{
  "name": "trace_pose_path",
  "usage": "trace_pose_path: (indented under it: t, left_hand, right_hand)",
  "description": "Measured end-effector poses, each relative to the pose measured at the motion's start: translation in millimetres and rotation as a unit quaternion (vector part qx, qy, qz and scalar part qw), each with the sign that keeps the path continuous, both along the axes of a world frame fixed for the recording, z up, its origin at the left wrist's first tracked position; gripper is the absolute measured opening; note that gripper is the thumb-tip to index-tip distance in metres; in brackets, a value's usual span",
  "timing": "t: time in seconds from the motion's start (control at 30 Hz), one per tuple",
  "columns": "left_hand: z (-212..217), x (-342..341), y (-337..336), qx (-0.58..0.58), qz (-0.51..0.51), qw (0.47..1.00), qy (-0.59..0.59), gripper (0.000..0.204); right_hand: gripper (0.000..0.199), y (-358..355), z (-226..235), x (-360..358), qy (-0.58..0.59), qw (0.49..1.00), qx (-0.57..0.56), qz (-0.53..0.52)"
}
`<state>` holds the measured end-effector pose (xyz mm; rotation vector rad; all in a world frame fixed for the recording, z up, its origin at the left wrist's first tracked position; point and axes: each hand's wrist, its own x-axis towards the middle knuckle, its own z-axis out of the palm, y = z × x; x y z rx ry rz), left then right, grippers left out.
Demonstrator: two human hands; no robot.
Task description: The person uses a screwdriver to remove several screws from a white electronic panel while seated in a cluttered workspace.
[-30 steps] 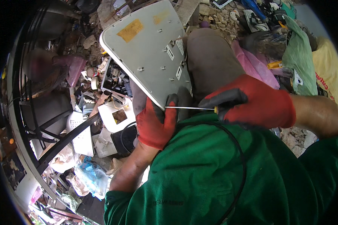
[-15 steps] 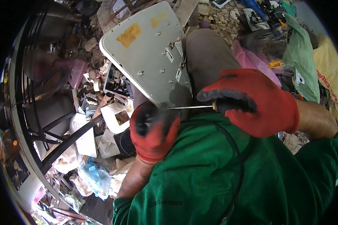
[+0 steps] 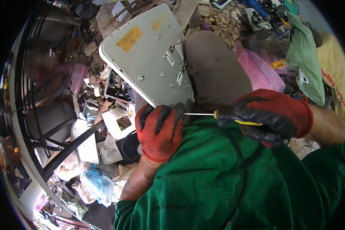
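Gripping a screwdriver (image 3: 218,115) level, tip pointing left, the right hand (image 3: 272,115) meets the left hand (image 3: 160,132), clenched.

We see red gloves with black fingertips on the left hand (image 3: 160,132) and the right hand (image 3: 272,115). The screwdriver (image 3: 222,115) at three o'clock shows a yellow-and-black handle. The panel (image 3: 149,57) at twelve o'clock is pale grey with yellow stickers. Our sweater (image 3: 226,180) is green.
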<state>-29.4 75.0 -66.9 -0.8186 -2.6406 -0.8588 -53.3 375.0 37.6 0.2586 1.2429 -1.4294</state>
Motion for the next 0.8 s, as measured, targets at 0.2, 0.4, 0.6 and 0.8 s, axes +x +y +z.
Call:
trace_pose_path:
  t: [0.2, 0.4, 0.6, 0.8]
  left_hand:
    - [-1, -1, -4, -0.033, -0.004, 0.999, -0.007, 0.037]
    - [-2, 3, -4, -0.014, 0.026, 1.000, 0.002, 0.035]
    - [-3, 4, -5, -0.046, 0.011, 0.999, 0.017, 0.037]
    - [-6, 5, -1, -0.012, 0.030, 0.999, 0.019, 0.037]
  right_hand:
    - [0.044, -13, -8, 8, 0.148, 0.986, 0.073, -0.005]
    - [0.030, -24, -22, 17, 0.600, 0.780, 0.151, 0.098]
    - [0.038, -23, -16, 31, 0.701, 0.659, 0.208, 0.176]
    - [0.047, -10, -1, 8, 0.238, 0.967, 0.040, -0.079]
